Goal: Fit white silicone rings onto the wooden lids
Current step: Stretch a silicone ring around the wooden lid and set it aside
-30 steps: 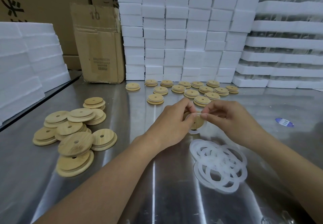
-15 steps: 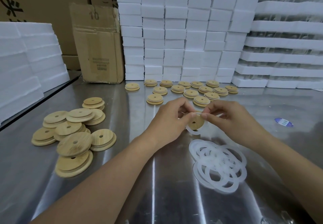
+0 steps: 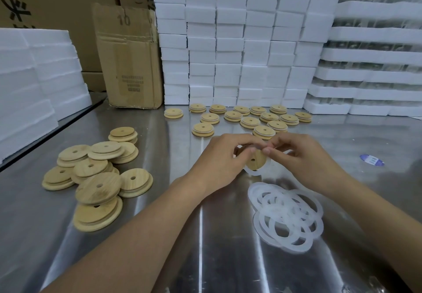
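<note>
Above the middle of the steel table [image 3: 205, 258], my left hand [image 3: 225, 158] and my right hand [image 3: 303, 155] both pinch one small round wooden lid [image 3: 257, 162] with a centre hole. A white silicone ring [image 3: 254, 172] hangs loosely round its lower edge. My fingertips meet at the lid's top. A loose heap of white silicone rings [image 3: 286, 216] lies just below my right hand. Bare wooden lids [image 3: 91, 176] are piled at the left. Lids with white rings on them [image 3: 249, 119] lie in rows at the back.
Stacks of white foam blocks [image 3: 239, 41] wall the back, more foam [image 3: 34, 75] stands on the left and foam trays [image 3: 374, 64] on the right. A worn cardboard box [image 3: 130, 59] stands at the back left. A small blue-and-white sticker [image 3: 371, 160] lies on the right.
The lid has tilted so more of its face shows, and my fingertips have closed together over its top edge. The ring now hangs lower round the lid.
</note>
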Tool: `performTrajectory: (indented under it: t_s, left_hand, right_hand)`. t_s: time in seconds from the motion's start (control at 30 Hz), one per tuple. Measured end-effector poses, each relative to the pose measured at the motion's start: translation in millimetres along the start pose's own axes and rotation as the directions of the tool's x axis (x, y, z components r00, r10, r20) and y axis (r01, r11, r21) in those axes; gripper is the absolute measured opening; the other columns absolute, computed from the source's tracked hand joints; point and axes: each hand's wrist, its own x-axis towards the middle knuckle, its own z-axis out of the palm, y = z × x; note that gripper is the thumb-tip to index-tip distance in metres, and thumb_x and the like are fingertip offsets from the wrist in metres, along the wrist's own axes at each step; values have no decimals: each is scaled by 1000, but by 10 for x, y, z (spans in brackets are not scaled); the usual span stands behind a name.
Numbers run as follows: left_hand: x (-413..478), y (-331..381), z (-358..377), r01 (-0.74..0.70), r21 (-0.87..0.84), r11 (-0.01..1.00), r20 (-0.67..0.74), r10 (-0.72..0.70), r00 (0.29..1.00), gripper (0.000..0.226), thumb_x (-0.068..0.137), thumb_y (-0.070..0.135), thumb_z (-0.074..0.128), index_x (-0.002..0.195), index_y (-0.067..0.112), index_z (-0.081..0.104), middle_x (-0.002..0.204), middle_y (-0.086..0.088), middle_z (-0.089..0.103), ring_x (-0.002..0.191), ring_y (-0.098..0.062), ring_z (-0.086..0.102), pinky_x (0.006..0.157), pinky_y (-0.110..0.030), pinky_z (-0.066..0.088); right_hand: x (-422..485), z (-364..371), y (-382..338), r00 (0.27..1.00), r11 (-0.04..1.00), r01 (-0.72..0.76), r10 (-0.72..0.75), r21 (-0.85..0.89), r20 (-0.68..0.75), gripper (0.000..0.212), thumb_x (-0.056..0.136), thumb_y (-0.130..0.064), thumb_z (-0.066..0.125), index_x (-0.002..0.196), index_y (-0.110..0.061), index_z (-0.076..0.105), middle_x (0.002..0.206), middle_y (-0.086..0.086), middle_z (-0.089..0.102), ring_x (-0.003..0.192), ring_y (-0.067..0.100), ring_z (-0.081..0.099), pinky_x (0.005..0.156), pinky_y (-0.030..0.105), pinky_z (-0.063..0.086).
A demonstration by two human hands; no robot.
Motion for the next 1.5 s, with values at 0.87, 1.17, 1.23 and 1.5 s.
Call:
performTrajectory:
  t_s: [0.87, 1.17, 1.23, 1.5]
  left_hand:
    - [73, -73, 14, 232, -365, 902, 4, -247, 969, 11, 100, 13, 75, 92, 19, 72, 93, -2, 82, 98, -29, 77, 77, -45, 67]
    - [100, -150, 16, 219, -186, 958, -104, -240, 965, 13, 100, 25, 75, 90, 31, 70, 89, 16, 80, 87, -4, 75, 86, -31, 57]
    - [93, -147, -1, 226, -162, 960, -99, -244, 965, 11, 100, 26, 75, 91, 31, 71, 89, 16, 80, 85, -6, 76, 86, -34, 59]
    - [106, -138, -209, 269, -154, 951, -72, -282, 957, 5, 92, 20, 85, 88, 23, 83, 86, 6, 82, 89, -12, 79, 95, -34, 62]
  right_hand:
    - [26, -126, 70, 997, 996, 33, -27, -87, 77, 12, 92, -26, 80, 82, -30, 76, 83, -20, 74, 87, 1, 69, 75, 8, 47]
    - [13, -4, 119, 998, 999, -34, 35, -6, 54, 6, 91, -30, 81, 86, -28, 77, 86, -17, 77, 86, 2, 72, 78, 11, 53]
    - [9, 32, 119, 996, 997, -62, 60, 34, 58, 7, 93, -31, 79, 87, -27, 77, 86, -16, 77, 83, 1, 72, 76, 10, 52]
    - [25, 13, 71, 990, 995, -100, 101, -18, 99, 10, 96, -32, 75, 87, -33, 78, 89, -21, 76, 93, -1, 70, 91, 30, 56]
